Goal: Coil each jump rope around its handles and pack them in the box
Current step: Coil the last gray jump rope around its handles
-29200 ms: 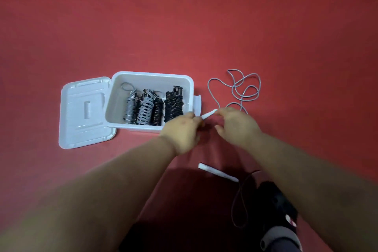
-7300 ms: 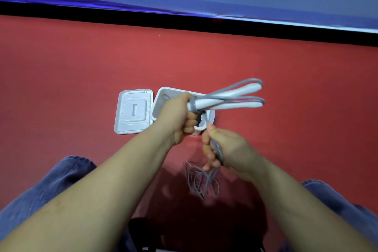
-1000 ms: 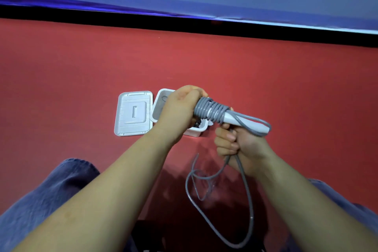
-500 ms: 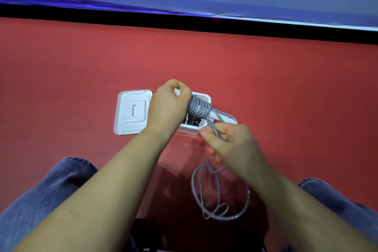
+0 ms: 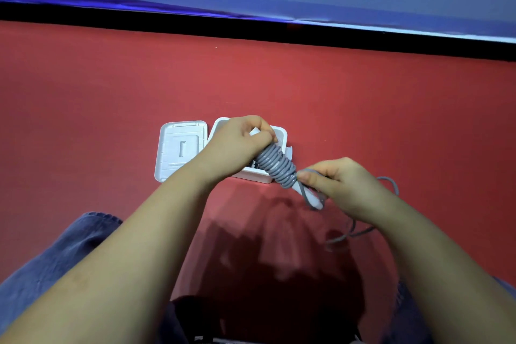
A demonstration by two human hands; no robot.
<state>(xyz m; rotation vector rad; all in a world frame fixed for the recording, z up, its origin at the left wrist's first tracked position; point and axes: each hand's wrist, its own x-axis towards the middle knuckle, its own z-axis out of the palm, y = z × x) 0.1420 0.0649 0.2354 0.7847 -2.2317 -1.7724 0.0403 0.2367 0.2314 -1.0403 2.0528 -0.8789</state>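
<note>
We are gripping the upper end of the white handles point(image 5: 308, 196) in our left hand point(image 5: 237, 145), fingers curled round them at the centre of the frame, so the pair is staying steady as a spindle. Our right hand point(image 5: 339, 183), right of centre, is pinching the grey rope point(image 5: 275, 166) beside the last turn, presumably to be laying the next wrap tight against the coil. The coil is covering most of the handles; only the lower tips are showing bare. The remaining slack point(image 5: 360, 229) is trailing to the lower right, partly behind the right forearm, so we are unable to judge how much is left. The box point(image 5: 282, 134) is sitting just behind our left hand, which is hiding most of it; a dark patch inside may be packed ropes. Its lid point(image 5: 181, 148) is lying to its left on the red floor point(image 5: 111, 98).
</note>
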